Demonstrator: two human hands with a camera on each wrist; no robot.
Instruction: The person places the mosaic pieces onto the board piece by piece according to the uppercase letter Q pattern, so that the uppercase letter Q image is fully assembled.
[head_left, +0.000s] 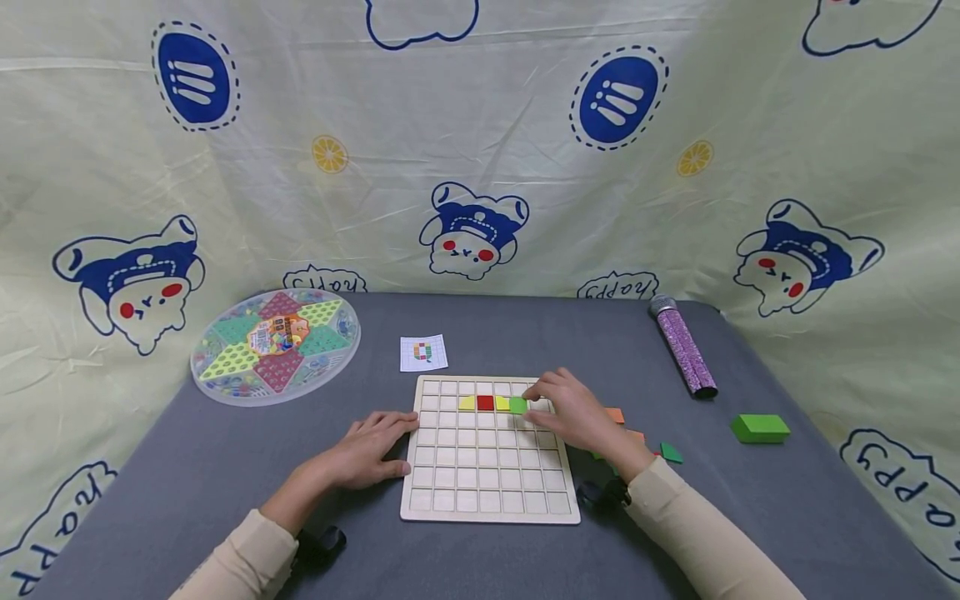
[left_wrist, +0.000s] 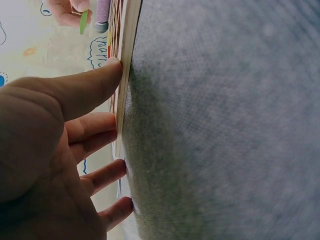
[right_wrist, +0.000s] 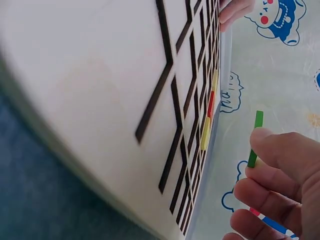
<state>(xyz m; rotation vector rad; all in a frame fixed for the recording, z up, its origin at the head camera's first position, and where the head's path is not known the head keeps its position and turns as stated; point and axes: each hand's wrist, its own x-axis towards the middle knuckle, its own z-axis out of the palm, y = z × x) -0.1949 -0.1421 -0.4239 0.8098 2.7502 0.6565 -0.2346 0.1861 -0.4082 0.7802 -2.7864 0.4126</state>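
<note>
A pale wooden grid board (head_left: 467,479) lies flat in front of me. In an upper row sit a yellow tile (head_left: 467,403), a red tile (head_left: 485,402) and a second yellow tile (head_left: 502,403). My right hand (head_left: 576,408) pinches a thin green square tile (right_wrist: 259,120) between thumb and fingers. The right wrist view shows this tile held on edge above the board's surface, beyond the second yellow one. At the board's left edge, my left hand (head_left: 367,454) rests with thumb and fingers extended, fingertips against the wooden side (left_wrist: 123,85).
Behind the board lies a small pattern card (head_left: 423,353). A round, clear-rimmed star-patterned case (head_left: 276,346) is at the back left. To the right are a glittery purple microphone (head_left: 685,346), a green block (head_left: 760,428), and loose tiles including an orange one (head_left: 615,415) and a green one (head_left: 671,452).
</note>
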